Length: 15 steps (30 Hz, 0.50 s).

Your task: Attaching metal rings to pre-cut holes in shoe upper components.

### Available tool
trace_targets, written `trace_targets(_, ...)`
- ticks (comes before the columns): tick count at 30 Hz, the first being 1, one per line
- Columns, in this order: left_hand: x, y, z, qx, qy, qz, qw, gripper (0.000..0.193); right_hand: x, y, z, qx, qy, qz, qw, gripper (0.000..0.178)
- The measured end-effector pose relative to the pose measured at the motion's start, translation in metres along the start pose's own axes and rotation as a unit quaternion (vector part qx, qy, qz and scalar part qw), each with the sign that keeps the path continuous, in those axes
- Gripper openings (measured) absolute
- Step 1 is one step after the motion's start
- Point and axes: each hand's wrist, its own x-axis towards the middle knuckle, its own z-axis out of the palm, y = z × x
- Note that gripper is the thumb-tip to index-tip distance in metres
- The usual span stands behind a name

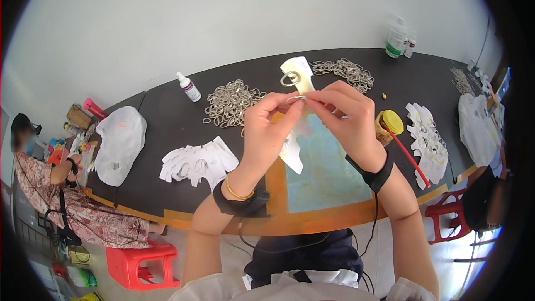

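Note:
Both my hands meet above the table over a pale yellow cut piece (301,69), which looks like thin sheet material. My left hand (268,128) is closed, thumb and forefinger pinching an oval metal ring (294,98) against it. From the other side my right hand (350,120) pinches the piece close to that ring, its fingertips almost touching the left ones. Another metal ring (282,81) sits on the piece's upper part. The piece's lower end (292,159) hangs below my hands; its middle is hidden by my fingers.
Metal ring heaps (231,103) lie on the dark table, left and back right. White cut pieces (198,161) are left, ringed ones (430,147) right. A yellow-lidded jar (390,120) and red-handled tool (411,161) flank a bluish sheet (329,178). A co-worker (39,189) sits far left.

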Motion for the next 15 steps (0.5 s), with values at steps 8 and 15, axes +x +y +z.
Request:
trace_targets(8, 0.0004, 0.0000, 0.0037, -0.004, -0.033, 0.026, 0.999, 0.019, -0.0019, -0.0006, -0.0040, -0.015, -0.001, 0.017, 1.000, 0.012)
trace_targets(15, -0.0006, 0.0016, 0.0004, 0.013, -0.022, -0.014, 1.000, 0.024, -0.0026, -0.0038, -0.0003, 0.019, -0.017, 0.016, 1.000, 0.015)
